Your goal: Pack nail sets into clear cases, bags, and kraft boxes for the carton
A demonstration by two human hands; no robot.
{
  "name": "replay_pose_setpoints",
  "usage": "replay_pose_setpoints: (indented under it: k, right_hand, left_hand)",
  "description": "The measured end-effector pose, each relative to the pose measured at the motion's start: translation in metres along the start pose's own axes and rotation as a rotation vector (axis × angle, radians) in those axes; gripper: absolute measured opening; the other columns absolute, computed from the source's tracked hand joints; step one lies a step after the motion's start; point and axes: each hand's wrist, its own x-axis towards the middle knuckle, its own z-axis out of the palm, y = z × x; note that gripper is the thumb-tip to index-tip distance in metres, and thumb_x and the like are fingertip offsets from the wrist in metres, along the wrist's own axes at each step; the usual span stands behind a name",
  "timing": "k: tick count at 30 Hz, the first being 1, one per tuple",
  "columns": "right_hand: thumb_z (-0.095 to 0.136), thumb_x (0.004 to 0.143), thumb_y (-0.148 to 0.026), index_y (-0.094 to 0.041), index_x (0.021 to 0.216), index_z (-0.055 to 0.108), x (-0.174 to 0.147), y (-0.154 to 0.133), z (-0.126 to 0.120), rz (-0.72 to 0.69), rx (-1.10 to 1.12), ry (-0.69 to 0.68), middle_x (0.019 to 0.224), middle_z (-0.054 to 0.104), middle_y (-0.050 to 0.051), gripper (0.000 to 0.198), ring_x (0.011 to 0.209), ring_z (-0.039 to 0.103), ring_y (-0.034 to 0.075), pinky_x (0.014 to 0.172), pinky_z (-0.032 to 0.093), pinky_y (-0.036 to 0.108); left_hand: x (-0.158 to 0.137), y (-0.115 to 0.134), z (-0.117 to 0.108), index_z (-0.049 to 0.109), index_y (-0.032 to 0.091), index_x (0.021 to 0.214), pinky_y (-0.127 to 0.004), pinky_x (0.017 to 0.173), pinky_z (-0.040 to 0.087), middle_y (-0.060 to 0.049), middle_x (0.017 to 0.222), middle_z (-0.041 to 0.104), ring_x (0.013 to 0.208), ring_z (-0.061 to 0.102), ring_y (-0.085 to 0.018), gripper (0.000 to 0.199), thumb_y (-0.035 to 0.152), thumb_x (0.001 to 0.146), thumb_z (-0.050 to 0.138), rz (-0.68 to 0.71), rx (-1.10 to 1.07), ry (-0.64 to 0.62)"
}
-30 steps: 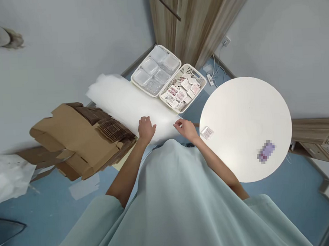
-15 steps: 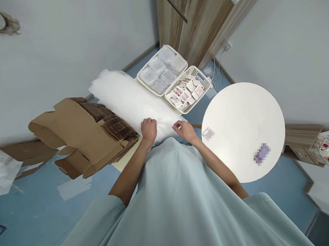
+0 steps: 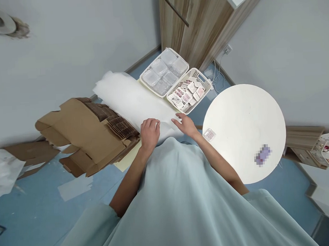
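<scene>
Just in front of my body lies a stack of thin white sheets (image 3: 132,99), soft like packing foam, with a raised fold between my hands. My left hand (image 3: 150,134) rests over the near part of the stack. Its fingers are bent and its thumb comes close to them, apparently pinching the top white sheet; the fingertips are partly hidden. At the right edge of the stack, my right hand (image 3: 186,125) has thumb and fingers spread apart, with nothing between them.
Left of the stack lie flattened cardboard boxes (image 3: 81,131). Beyond it stand a white basket of clear plastic boxes (image 3: 143,79) and a basket of printed cards (image 3: 204,89). A round white table (image 3: 242,122) at right bears a small clear pack (image 3: 209,135) and a blurred purple object (image 3: 262,155).
My left hand's fingers have loosened from a tighter curl. The right hand's thumb and fingers have parted from a pinch, and that hand has shifted slightly forward. The view has tilted a little.
</scene>
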Motion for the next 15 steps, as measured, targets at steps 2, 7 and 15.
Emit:
replay_pose_setpoints:
  k: [2, 7, 15]
  right_hand:
    - [0.063, 0.104, -0.053, -0.020, 0.135, 0.065, 0.003, -0.004, -0.004, 0.015, 0.038, 0.006, 0.140, 0.069, 0.015, 0.045, 0.128, 0.066, 0.029, 0.107, 0.050, 0.039]
    - [0.062, 0.097, -0.068, -0.020, 0.107, 0.067, 0.006, -0.014, -0.019, 0.024, 0.152, 0.028, 0.102, 0.073, 0.007, 0.049, 0.099, 0.068, 0.025, 0.087, 0.051, 0.032]
    - [0.065, 0.094, -0.067, -0.021, 0.087, 0.061, -0.034, -0.015, -0.072, -0.104, 0.416, 0.203, 0.083, 0.061, 0.001, 0.047, 0.084, 0.057, 0.019, 0.074, 0.047, 0.028]
  left_hand:
    - [-0.006, 0.011, -0.011, 0.069, 0.023, 0.112, -0.048, 0.105, 0.045, -0.013, 0.119, 0.071, 0.117, 0.060, -0.032, 0.028, 0.033, 0.109, 0.043, 0.053, -0.037, 0.029]
    - [-0.021, 0.039, -0.031, 0.069, 0.025, 0.110, -0.047, 0.108, 0.047, -0.011, 0.120, 0.072, 0.119, 0.063, -0.029, 0.029, 0.036, 0.111, 0.042, 0.176, -0.136, 0.036]
    - [-0.029, 0.082, -0.031, 0.070, 0.028, 0.110, -0.053, 0.114, 0.048, -0.011, 0.124, 0.071, 0.130, 0.062, -0.030, 0.023, 0.037, 0.109, 0.049, 0.276, -0.253, 0.027]
